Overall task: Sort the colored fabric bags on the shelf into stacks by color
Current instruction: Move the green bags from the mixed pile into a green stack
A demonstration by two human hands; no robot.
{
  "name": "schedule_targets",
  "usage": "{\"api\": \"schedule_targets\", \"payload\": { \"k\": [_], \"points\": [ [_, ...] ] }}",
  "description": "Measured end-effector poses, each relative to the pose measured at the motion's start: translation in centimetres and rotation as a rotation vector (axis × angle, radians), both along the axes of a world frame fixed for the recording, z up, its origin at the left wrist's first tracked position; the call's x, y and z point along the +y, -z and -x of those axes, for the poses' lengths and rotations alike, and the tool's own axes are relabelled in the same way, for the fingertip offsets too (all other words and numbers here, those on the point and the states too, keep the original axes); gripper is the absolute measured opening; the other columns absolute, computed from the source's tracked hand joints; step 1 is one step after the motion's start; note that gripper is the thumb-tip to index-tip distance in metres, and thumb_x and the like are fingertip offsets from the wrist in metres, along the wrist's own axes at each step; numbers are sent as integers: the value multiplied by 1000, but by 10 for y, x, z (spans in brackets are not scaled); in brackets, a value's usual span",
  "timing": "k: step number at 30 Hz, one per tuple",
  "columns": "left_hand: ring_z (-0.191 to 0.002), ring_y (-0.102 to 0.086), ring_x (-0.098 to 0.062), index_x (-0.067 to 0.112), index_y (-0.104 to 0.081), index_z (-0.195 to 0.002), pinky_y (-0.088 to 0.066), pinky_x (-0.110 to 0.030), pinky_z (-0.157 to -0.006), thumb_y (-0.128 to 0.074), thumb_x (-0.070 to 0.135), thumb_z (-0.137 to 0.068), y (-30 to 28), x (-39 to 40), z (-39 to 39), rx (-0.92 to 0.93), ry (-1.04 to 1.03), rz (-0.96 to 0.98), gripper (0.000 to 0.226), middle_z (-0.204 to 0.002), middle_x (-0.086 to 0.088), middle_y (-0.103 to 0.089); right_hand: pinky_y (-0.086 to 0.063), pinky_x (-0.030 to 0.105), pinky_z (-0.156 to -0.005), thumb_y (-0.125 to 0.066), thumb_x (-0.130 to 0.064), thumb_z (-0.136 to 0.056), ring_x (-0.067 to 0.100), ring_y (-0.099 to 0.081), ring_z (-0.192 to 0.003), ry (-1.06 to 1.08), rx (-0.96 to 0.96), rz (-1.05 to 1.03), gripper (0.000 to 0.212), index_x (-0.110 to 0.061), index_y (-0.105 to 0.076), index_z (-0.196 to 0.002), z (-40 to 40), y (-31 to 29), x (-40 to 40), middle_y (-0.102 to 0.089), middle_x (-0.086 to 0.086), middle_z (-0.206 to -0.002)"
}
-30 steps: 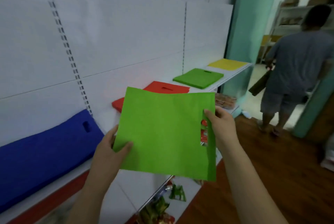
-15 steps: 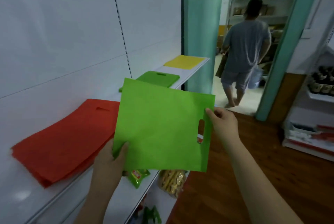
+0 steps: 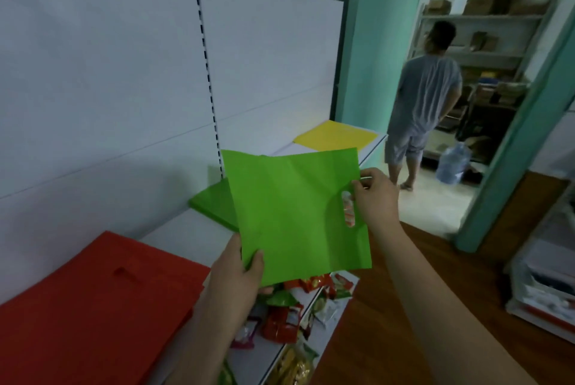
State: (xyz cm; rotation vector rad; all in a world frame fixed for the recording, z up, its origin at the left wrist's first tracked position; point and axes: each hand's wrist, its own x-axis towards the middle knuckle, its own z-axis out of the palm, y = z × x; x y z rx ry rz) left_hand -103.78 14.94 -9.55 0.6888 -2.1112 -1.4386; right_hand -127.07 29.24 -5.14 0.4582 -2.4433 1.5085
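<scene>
I hold a flat green fabric bag (image 3: 289, 207) in the air in front of the white shelf (image 3: 183, 226). My left hand (image 3: 236, 275) pinches its lower left corner. My right hand (image 3: 373, 198) pinches its right edge by the handle cut-out. Behind the bag, a stack of green bags (image 3: 211, 204) lies on the shelf, mostly hidden by the held bag. A stack of red bags (image 3: 93, 297) lies on the shelf at the lower left. A yellow bag (image 3: 336, 135) lies at the shelf's far end.
Snack packets (image 3: 286, 316) fill the lower shelf under my hands. A person in grey (image 3: 423, 104) stands in the teal doorway (image 3: 510, 123) at the right, next to a water jug (image 3: 452, 163). Wooden floor (image 3: 451, 275) lies to my right, with another rack (image 3: 547, 285) at the far right.
I have moved right along the shelf: the blue stack has left view and the red stack has slid to the lower left. The held green bag now hangs over the green stack.
</scene>
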Motion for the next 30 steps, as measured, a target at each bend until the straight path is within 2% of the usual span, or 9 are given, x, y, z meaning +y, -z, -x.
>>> {"api": "schedule_targets", "payload": {
  "k": [2,5,11,13,15,18,22,25,30],
  "points": [
    [-74,-70,-13,22,-54,-123,-62,-38,-63,-55,13,-99,2,-7,18,-17,-38,-2,26,-108,-1,-63,-34,16,-52,-61,-11,-93,14,-58,-68,-28,2,23,6,-9,-64,-98,25,5,-20,-64,1,-86],
    [-88,-66,-20,21,-51,-128,-62,-39,-65,-57,12,-97,3,-22,43,-55,-132,12,33,-112,-6,-62,-34,18,-59,-63,-16,-92,14,-58,-76,-110,45,27,6,-13,-67,-91,65,9,-56,-66,-3,-84],
    [-71,-65,-22,18,-52,-125,-53,-23,-47,-63,8,-92,10,-47,84,-130,-435,78,37,-99,-6,-65,-40,27,-65,-64,-19,-89,15,-59,-75,-344,43,-13,6,-18,-69,-87,148,16,-146,-65,-5,-79],
    [-70,-62,-25,19,-50,-130,-50,-31,-57,-68,11,-88,14,-52,96,-188,-563,116,46,-97,-6,-68,-39,26,-68,-63,-20,-89,16,-60,-80,-425,19,-57,8,-17,-71,-91,171,20,-178,-66,-4,-82],
    [-80,-61,-26,21,-44,-140,-41,-30,-64,-71,16,-86,17,-52,107,-263,-657,128,61,-94,-2,-65,-37,24,-70,-63,-22,-90,14,-59,-83,-515,15,-131,12,-16,-73,-95,189,25,-205,-65,-4,-85],
    [-95,-61,-26,19,-38,-147,-44,-32,-75,-76,25,-82,25,-51,120,-394,-718,127,75,-104,-3,-56,-40,25,-74,-64,-24,-88,18,-62,-90,-606,-20,-236,14,-16,-73,-95,212,44,-234,-71,2,-94],
    [-115,-53,-30,14,-58,-133,-39,-33,-104,-80,28,-78,38,-52,135,-529,-782,164,61,-121,-10,-45,-41,27,-77,-65,-25,-87,26,-62,-103,-689,-65,-332,22,-15,-69,-106,228,71,-258,-69,8,-108],
    [-120,-51,-27,10,-60,-131,-35,-26,-105,-78,25,-81,41,-50,147,-499,-798,146,56,-126,-11,-48,-39,27,-78,-61,-20,-91,28,-59,-108,-746,-55,-409,35,-8,-62,-124,229,77,-268,-65,13,-117],
    [-127,-46,-26,12,-58,-134,-32,-28,-109,-73,31,-85,41,-46,160,-513,-836,154,54,-137,-12,-46,-43,34,-83,-54,-18,-94,32,-57,-109,-772,13,-507,31,0,-62,-118,230,70,-272,-63,20,-118]
  ]
}}
